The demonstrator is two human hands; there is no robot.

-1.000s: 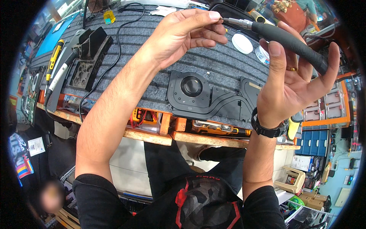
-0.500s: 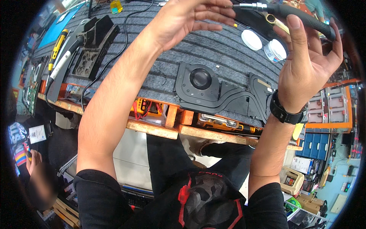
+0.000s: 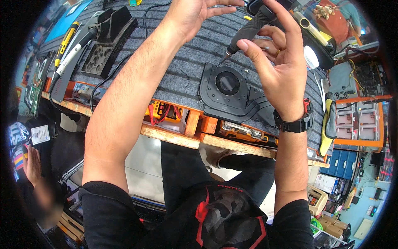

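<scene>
My right hand [image 3: 282,62] is closed around a screwdriver [image 3: 251,29] with a black textured handle, its index finger resting over the top end. The screwdriver leans, its tip down by the upper left edge of a black cooling fan module [image 3: 213,89]; whether it touches a screw I cannot tell. The module lies flat on the grey ribbed mat [image 3: 170,79], its round fan facing up and its duct partly hidden behind my right wrist. Near the top edge, my left hand [image 3: 190,16] is open, fingers stretched out to the right, holding nothing.
On the left lie a black holder [image 3: 105,52], a white-handled soldering iron [image 3: 68,62] and a yellow-handled tool [image 3: 66,43]. A white tub [image 3: 311,57] stands beyond my right hand. Grey-yellow gloves [image 3: 328,126] hang at the right edge. Another person's hand [image 3: 32,165] shows at lower left.
The screwdriver has swung from lying level between my hands to pointing down at the fan module. My right hand has moved left and closed round its handle; my left has risen slightly.
</scene>
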